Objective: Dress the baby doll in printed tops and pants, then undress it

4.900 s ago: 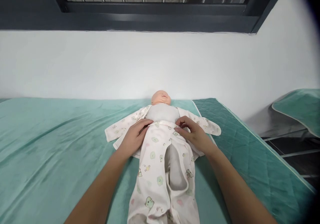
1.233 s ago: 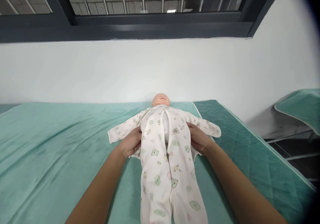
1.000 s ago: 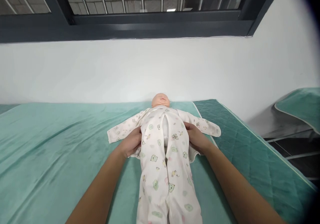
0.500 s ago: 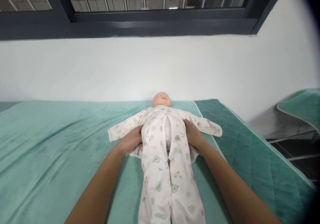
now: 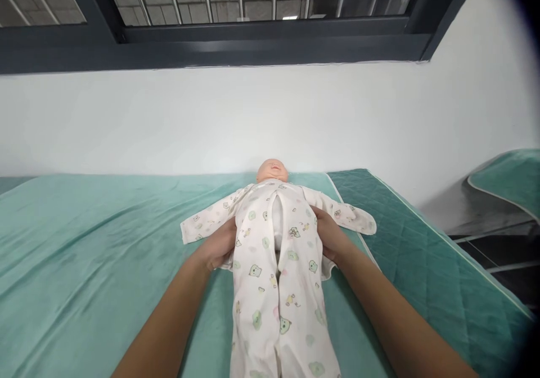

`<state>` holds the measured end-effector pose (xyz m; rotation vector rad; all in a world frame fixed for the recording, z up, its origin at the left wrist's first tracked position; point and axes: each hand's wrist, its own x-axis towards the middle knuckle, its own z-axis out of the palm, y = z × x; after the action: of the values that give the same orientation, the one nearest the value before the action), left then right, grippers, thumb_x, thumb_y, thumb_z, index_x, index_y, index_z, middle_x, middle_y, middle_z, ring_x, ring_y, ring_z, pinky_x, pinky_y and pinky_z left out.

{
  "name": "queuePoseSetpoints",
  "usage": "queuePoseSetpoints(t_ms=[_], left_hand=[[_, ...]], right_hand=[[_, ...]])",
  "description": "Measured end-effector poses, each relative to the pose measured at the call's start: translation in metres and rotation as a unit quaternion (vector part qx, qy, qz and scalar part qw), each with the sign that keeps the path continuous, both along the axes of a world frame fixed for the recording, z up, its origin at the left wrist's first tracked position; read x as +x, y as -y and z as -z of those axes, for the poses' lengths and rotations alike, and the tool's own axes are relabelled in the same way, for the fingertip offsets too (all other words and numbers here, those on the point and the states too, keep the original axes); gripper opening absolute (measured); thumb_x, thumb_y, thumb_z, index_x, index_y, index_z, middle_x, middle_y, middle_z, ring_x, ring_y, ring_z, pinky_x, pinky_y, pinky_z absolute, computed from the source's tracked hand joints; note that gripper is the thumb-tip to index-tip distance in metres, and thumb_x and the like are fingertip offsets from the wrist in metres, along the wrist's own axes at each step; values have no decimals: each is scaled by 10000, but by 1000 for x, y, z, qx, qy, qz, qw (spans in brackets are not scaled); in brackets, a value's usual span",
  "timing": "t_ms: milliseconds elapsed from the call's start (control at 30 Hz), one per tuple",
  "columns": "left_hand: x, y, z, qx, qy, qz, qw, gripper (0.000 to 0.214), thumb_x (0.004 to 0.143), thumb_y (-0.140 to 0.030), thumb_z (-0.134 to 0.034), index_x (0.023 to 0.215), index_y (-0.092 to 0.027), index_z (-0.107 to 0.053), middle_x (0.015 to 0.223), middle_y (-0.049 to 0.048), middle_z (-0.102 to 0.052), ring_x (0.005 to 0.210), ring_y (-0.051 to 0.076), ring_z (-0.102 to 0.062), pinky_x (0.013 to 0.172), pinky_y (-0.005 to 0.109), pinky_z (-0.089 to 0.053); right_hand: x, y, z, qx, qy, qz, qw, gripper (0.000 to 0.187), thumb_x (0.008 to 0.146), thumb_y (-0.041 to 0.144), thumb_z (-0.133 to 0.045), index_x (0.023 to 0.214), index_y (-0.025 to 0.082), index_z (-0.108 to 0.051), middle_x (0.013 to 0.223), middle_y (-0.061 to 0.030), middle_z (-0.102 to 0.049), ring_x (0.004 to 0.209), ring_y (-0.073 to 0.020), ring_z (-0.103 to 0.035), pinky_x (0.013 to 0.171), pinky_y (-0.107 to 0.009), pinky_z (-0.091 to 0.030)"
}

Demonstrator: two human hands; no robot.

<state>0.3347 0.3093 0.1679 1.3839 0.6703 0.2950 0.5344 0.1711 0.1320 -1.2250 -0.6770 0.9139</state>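
A baby doll (image 5: pixel 273 171) is laid on its back along the middle of a green sheet (image 5: pixel 84 243), its head toward the white wall (image 5: pixel 253 119) and its legs toward the camera. It is dressed in a white romper (image 5: pixel 274 277) printed with small green animals, and a narrow gap is left open down the front of the chest. The left hand (image 5: pixel 219 247) is pressed against the doll's side at waist height, with the fingers tucked under the cloth, so whether they are closed on the fabric cannot be told. The right hand (image 5: pixel 331 236) is set against the opposite side in the same way, and its grip is likewise hidden. The romper's sleeves are spread out flat to both sides. A quilted green pad (image 5: pixel 422 265) is seen just beside the sheet on the right, and a dark window frame (image 5: pixel 236 46) is set above the wall.
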Motion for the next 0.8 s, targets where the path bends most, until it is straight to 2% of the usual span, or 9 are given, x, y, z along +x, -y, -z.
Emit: queuePoseSetpoints(t_ms=[100,267,400,600,700,800], left_hand=[[0,-5,9,29,-15,-19,999,608,738,-446,-714,1291,-229,-585,1296,137,-634,1198,344,-579,899,433,-537],[0,-8,16,55,-25,-22,998,525,775,-464,-652,1241,-223,-628,1223,121,-680,1178,333,-587,918,432,-514],[1,-2,12,40,4,-26,999,485,746,-408,-669,1175,-182,-669,1200,119,-690,1091,333,-624,888,429,-520],[8,13,-5,12,50,-57,997,458,708,-419,-707,1090,-167,-704,1146,98,-714,1107,307,-616,874,369,-519],[10,16,-12,-6,63,-76,995,478,692,-454,-719,1073,-165,-708,1088,98,-732,1051,306,-643,835,371,-529],[12,15,-10,-11,58,-92,994,463,656,-430,-748,1031,-161,-717,984,91,-753,969,302,-672,808,378,-534]], right_hand=[[1,-3,4,17,-88,-8,996,426,617,246,-772,1035,195,-711,907,-62,-752,834,-263,-694,730,-375,-551],[5,-4,6,48,-139,-31,989,442,585,154,-786,1018,213,-714,907,-44,-754,856,-251,-702,746,-360,-560],[2,-3,4,51,-136,-51,988,480,632,149,-783,1093,249,-694,944,-35,-754,901,-250,-698,775,-361,-562],[0,-1,-2,2,-103,-69,992,484,697,270,-777,1170,267,-670,901,-46,-759,900,-269,-697,787,-395,-565],[1,0,-2,-11,-81,-63,995,497,668,295,-801,1150,275,-682,882,-43,-759,902,-275,-694,784,-399,-565],[0,0,-2,-3,-70,-39,997,480,624,315,-824,1088,267,-710,876,-43,-758,892,-285,-690,773,-406,-561]])
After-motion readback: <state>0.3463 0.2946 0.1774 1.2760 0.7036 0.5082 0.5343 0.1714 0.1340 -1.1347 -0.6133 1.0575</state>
